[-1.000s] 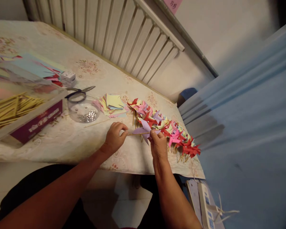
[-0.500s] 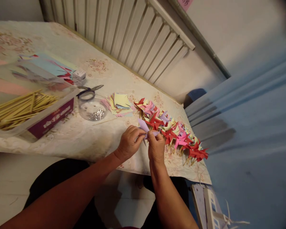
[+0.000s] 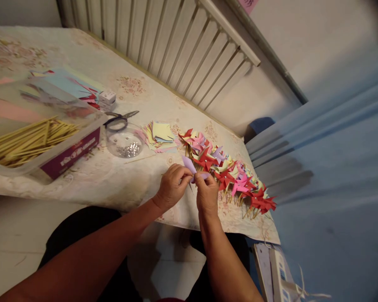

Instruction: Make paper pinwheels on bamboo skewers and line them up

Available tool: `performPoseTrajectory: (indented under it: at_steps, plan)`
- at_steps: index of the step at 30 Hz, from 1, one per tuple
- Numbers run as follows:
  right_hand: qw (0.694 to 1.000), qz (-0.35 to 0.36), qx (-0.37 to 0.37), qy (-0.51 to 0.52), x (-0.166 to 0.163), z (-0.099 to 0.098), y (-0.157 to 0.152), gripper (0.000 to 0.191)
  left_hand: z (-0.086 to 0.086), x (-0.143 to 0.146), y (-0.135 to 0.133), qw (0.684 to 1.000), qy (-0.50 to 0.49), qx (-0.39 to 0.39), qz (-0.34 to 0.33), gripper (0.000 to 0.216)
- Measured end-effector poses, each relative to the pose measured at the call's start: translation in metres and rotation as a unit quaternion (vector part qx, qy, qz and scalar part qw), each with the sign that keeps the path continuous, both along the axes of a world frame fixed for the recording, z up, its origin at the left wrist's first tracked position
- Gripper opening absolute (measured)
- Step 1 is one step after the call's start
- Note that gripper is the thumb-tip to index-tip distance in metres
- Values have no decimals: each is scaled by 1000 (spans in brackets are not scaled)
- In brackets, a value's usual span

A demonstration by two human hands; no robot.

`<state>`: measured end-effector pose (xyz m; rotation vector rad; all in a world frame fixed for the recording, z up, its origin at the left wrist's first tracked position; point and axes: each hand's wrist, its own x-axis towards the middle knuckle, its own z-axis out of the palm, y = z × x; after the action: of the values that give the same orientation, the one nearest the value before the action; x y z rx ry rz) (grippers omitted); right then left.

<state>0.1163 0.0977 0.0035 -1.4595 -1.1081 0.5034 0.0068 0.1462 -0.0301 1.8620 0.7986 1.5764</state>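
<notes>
Between my hands, above the table's front part, is a purple paper pinwheel (image 3: 189, 164) with folded blades. My left hand (image 3: 174, 184) pinches it from the left with thumb and forefinger. From the right, my right hand (image 3: 207, 193) grips its other side, fingertips close to the left ones. The pinwheel's centre is hidden by my fingers. Just beyond my right hand lie finished paper pinwheels (image 3: 226, 178) on sticks, in red, pink, yellow and purple. A stack of cut paper squares (image 3: 162, 132) sits ahead of my left hand, a thin stick (image 3: 142, 160) close by.
A clear round dish (image 3: 126, 144) holds small shiny pins, with scissors (image 3: 121, 119) by its rim. At left stands a plastic box (image 3: 74, 155) of yellow sticks (image 3: 34, 140). Small white boxes (image 3: 107, 98) and coloured paper sheets (image 3: 61, 86) lie behind. A blue curtain (image 3: 327, 180) hangs right.
The hands stay together at the purple pinwheel, with its right-hand blade now more folded in under my right fingers. The whole view has shifted slightly.
</notes>
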Motion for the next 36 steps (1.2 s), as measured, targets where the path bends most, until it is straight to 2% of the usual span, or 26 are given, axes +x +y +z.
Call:
performPoseTrajectory:
  at_steps: [18, 24, 27, 31, 36]
  plan:
    - [1000, -3, -7, 17, 3, -2, 2, 19, -2, 1, 6, 1000, 24, 9, -15, 16]
    - [999, -23, -4, 40, 6, -3, 4, 21, -4, -3, 4, 999, -10, -39, 3, 11]
    - [998, -38, 0, 58, 12, -4, 5, 21, -12, -5, 7, 997, 2, -77, 28, 10]
    - [994, -59, 9, 86, 20, -3, 6, 21, -32, -8, 15, 991, 62, -107, 54, 26]
    - [988, -65, 17, 142, 20, 1, 7, 23, -46, -8, 22, 982, 111, -151, 20, 24]
